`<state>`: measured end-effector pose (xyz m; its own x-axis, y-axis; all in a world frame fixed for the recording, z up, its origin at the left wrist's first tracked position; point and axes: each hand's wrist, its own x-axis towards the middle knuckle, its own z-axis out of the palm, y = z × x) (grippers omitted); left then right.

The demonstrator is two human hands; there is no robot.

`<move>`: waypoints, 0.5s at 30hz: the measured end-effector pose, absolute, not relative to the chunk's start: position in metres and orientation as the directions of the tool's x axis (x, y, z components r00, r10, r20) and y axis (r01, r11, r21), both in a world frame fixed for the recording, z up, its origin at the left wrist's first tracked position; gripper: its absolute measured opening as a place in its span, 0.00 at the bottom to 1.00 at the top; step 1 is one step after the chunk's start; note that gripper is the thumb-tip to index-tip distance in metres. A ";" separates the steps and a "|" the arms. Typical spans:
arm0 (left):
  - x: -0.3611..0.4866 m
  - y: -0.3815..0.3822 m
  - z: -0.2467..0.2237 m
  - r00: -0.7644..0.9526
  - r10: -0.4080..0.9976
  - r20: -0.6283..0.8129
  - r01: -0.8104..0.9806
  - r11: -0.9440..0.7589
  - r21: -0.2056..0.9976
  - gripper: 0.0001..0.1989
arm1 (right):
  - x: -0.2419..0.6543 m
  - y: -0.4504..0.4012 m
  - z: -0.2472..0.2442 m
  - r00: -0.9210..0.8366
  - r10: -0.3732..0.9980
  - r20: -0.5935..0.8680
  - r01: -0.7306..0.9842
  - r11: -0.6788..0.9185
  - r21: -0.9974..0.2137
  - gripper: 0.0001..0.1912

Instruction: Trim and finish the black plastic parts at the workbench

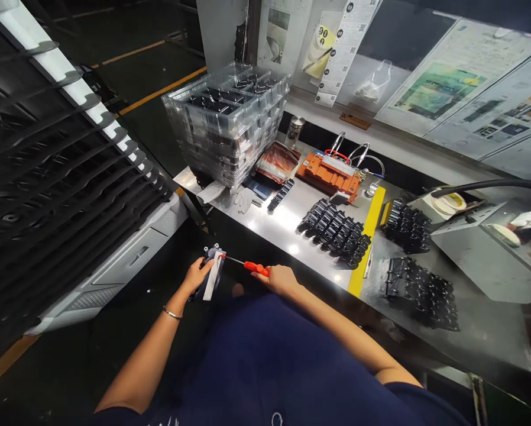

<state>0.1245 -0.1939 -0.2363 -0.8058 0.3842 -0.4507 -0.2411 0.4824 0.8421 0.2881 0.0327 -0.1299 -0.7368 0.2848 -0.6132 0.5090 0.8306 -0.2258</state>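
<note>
The part [213, 277] is sitting gripped in the left hand [197, 274], beside the bench [278, 228], its long axis running steeply up and slightly rightward. The right hand [281, 278] is clasping the tool [256, 268], its shaft pointing left toward the part's top.

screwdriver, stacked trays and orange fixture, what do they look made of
Screwdriver: handle likely smooth plastic, given its even bright red; shaft probably metal, thin and silvery grey.
Stacked trays: probably thin clear plastic, shiny, since dark parts show through and edges glint.
Orange fixture: matte-looking plastic or painted metal; its uniform colour leaves that open.
</note>
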 end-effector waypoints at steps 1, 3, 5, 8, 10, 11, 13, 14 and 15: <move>0.125 -0.195 -0.236 -0.807 0.385 -0.447 -0.235 0.486 0.842 0.28 | 0.287 0.032 -0.130 -0.736 0.284 -0.615 0.509 0.830 -0.227 0.39; 0.124 -0.197 -0.237 -0.807 0.387 -0.446 -0.223 0.500 0.837 0.28 | 0.286 0.032 -0.130 -0.732 0.281 -0.620 0.513 0.827 -0.231 0.39; 0.123 -0.198 -0.236 -0.806 0.387 -0.448 -0.208 0.524 0.826 0.28 | 0.284 0.031 -0.130 -0.729 0.275 -0.627 0.515 0.823 -0.238 0.39; 0.121 -0.201 -0.233 -0.797 0.403 -0.450 -0.173 0.561 0.809 0.26 | 0.283 0.031 -0.130 -0.726 0.265 -0.634 0.515 0.821 -0.247 0.40; 0.120 -0.206 -0.233 -0.796 0.415 -0.441 -0.116 0.610 0.784 0.26 | 0.284 0.033 -0.130 -0.728 0.233 -0.644 0.500 0.824 -0.267 0.41; 0.121 -0.209 -0.234 -0.798 0.424 -0.429 -0.060 0.652 0.756 0.25 | 0.285 0.034 -0.130 -0.732 0.200 -0.652 0.483 0.827 -0.288 0.41; 0.122 -0.218 -0.240 -0.773 0.490 -0.402 0.097 0.719 0.689 0.22 | 0.290 0.039 -0.130 -0.732 0.121 -0.671 0.446 0.829 -0.337 0.42; 0.122 -0.222 -0.243 -0.733 0.550 -0.400 0.178 0.723 0.668 0.20 | 0.293 0.043 -0.130 -0.729 0.091 -0.679 0.438 0.824 -0.360 0.42; 0.122 -0.225 -0.248 -0.671 0.620 -0.407 0.241 0.701 0.671 0.20 | 0.297 0.047 -0.130 -0.724 0.077 -0.686 0.443 0.814 -0.377 0.42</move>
